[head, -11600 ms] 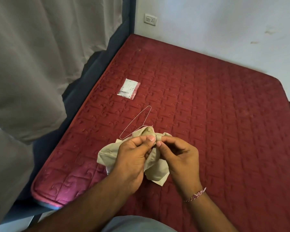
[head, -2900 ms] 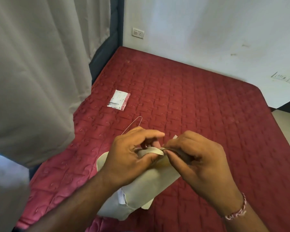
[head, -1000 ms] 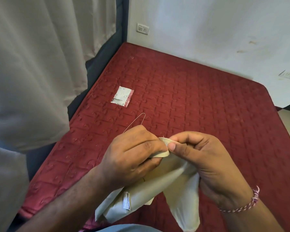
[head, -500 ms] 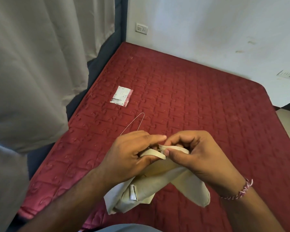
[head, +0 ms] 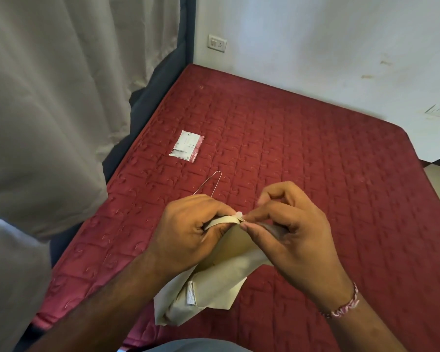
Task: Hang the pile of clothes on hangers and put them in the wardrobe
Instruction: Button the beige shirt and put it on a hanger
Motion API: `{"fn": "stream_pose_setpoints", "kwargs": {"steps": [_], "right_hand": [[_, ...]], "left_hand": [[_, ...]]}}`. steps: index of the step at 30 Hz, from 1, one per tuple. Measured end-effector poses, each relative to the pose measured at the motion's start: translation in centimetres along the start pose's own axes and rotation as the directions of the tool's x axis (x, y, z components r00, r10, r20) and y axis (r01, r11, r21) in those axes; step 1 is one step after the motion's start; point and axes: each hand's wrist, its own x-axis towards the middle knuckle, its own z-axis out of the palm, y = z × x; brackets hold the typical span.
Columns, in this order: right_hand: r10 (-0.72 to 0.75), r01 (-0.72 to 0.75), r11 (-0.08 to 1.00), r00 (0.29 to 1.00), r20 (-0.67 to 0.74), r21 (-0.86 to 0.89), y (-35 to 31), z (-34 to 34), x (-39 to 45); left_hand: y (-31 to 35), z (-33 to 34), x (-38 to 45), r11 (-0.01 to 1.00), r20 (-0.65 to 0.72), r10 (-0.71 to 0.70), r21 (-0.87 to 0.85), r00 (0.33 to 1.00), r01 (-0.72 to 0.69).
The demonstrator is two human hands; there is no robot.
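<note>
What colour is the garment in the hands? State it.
Cream, off-white garment; head view shows it.

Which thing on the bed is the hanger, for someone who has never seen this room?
Start at the red quilted mattress. The cream garment is pinched by the left hand and the right hand. Just beyond the left knuckles a thin wire hanger pokes out: a bare pale loop, unlike the flat plastic packet farther up.
</note>
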Motion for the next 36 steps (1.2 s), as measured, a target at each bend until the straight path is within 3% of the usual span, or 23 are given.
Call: {"fn": "stream_pose_setpoints", "kwargs": {"steps": [4,9,13,16,19,23,26,29,33,36], "right_hand": [[-0.075,0.073,0.996,0.996,0.048,0.042,0.1,0.3,0.0],[0.237,-0.236,0.972,0.970,0.054,-0.021,1.8,0.5,0.2],[0.450,-0.486,0.845,0.872,0.193,0.222,4.0,-0.3,0.7],[0.469,-0.558,0.788,0.818,0.333,0.261,5.0,-1.2,0.8],[0.453,-0.576,0.794,0.775,0.440,0.197,6.1,-1.8,0.5],[0.462,-0.588,0.799,0.732,0.500,0.123,7.4,-2.3,-0.2],[0.479,-0.616,0.774,0.720,0.502,0.145,7.6,-2.4,-0.7],[0.517,-0.629,0.748,0.753,0.406,0.213,7.1,-2.9,-0.8],[0.489,-0.607,0.753,0.774,0.402,0.253,5.3,-3.7,-0.3],[0.513,-0.632,0.681,0.772,0.376,0.369,3.7,-4.4,0.0]], "left_hand": [[0.5,0.3,0.0,0.999,-0.011,-0.048,0.022,0.999,0.048],[-2.0,-0.2,0.0,0.997,0.170,-0.022,0.078,0.985,0.009],[-5.9,-1.9,-0.5,0.969,0.152,-0.047,0.246,0.987,0.009],[-6.8,-3.4,-1.0,0.982,0.084,-0.174,0.093,0.981,0.166],[-6.5,-4.5,-0.9,0.930,0.172,-0.322,-0.128,0.931,0.346],[-6.4,-5.3,-0.6,0.948,0.347,-0.221,-0.143,0.911,0.284],[-6.7,-5.5,-0.5,0.937,0.251,-0.262,-0.164,0.932,0.308],[-6.4,-5.2,-0.4,0.943,0.092,-0.282,-0.158,0.955,0.294],[-4.8,-4.9,0.4,0.952,-0.097,-0.272,-0.172,0.957,0.253],[-3.0,-4.8,1.2,0.968,-0.138,-0.213,-0.164,0.967,0.190]]}}
